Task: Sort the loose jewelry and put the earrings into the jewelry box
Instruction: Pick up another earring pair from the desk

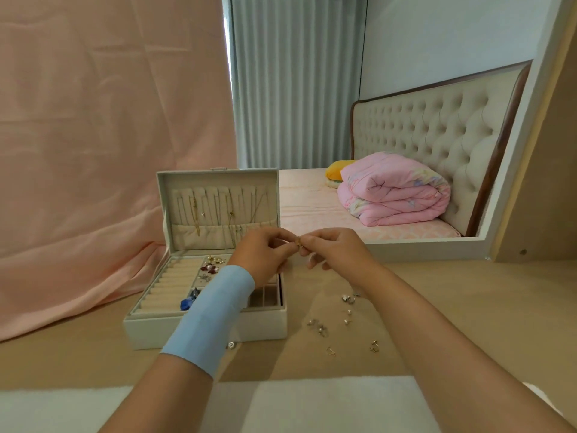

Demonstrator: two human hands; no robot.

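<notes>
A white jewelry box [206, 329] stands open on the tan tabletop, lid upright with thin chains hanging inside it. Its tray holds ring rolls and small compartments with gold, red and blue earrings [209, 266]. My left hand [263, 256] and my right hand [332, 250] meet above the box's right edge. Both pinch one small gold earring [298, 242] between their fingertips. Several loose earrings [346, 320] lie scattered on the table to the right of the box. My left forearm, with a light blue band, crosses over the box's front right part.
A pink cloth [109, 151] hangs behind and to the left of the box. A mirror [406, 120] leans at the back right, reflecting a bed and a folded pink quilt. A white cloth [312, 404] lies along the near table edge.
</notes>
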